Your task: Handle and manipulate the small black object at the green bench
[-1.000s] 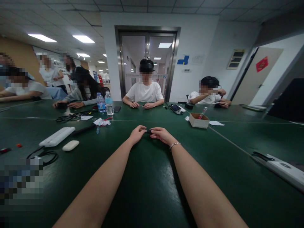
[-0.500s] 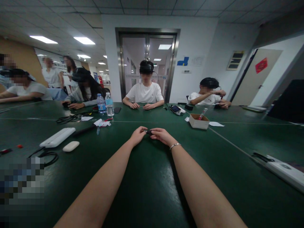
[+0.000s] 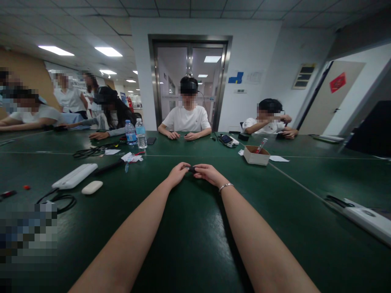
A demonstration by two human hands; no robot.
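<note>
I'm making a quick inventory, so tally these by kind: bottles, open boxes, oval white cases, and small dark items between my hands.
Bottles: 2
Open box: 1
Oval white case: 1
Small dark item between the hands: 1
Total: 5

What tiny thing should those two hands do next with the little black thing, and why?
Maybe the right hand could hold the small black thing steady while the left hand eases its fingertips back a bit. The hands meet at it from opposite sides and their fingers cover its ends, so that would probably show more of it.
</note>
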